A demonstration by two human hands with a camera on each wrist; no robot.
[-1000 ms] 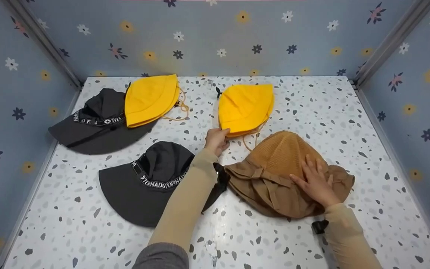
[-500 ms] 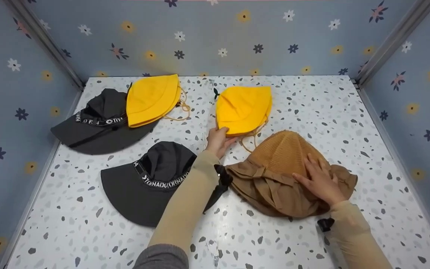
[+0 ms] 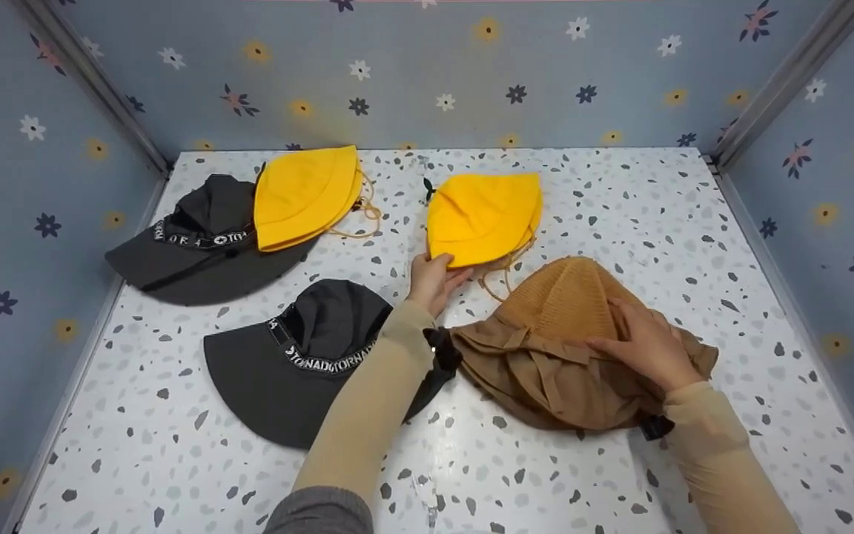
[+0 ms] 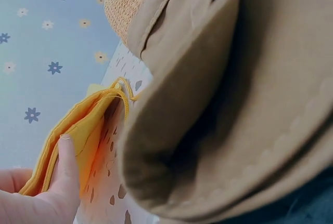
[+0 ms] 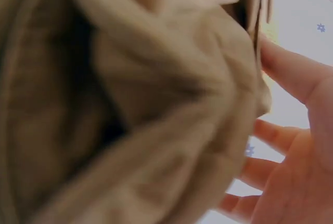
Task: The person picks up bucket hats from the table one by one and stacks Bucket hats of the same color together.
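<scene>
The left hand (image 3: pixel 432 284) is clamped on a yellow bucket hat (image 3: pixel 482 219), with the near edge of the brim pinched between thumb and fingers. That hat can be found toward the back of the table (image 3: pixel 516 489), a bit right of the middle, crown tipped left, with an orange cord (image 3: pixel 497 285) trailed out from under the brim.

The right hand (image 3: pixel 649 345) isn't curled round anything; its fingers are held fairly straight against the right side of a brown ruffle-brimmed hat (image 3: pixel 553 371). That one's set closer in and to the right, and a knitted, lighter crown can be seen above the gathered fabric brim. It's seen up close from both wrists, pretty blurry from the right one.

Over on the left, a second yellow bucket hat (image 3: pixel 305 194) is laid partly over a charcoal wide-brim hat (image 3: pixel 204 278). Another charcoal hat (image 3: pixel 264 386) is placed nearer the front, its right part half covered by the beige left sleeve (image 3: pixel 368 386). White lettering is printed on its band (image 3: pixel 327 365). The back is closed off by a blue flowered panel (image 3: pixel 397 52).
</scene>
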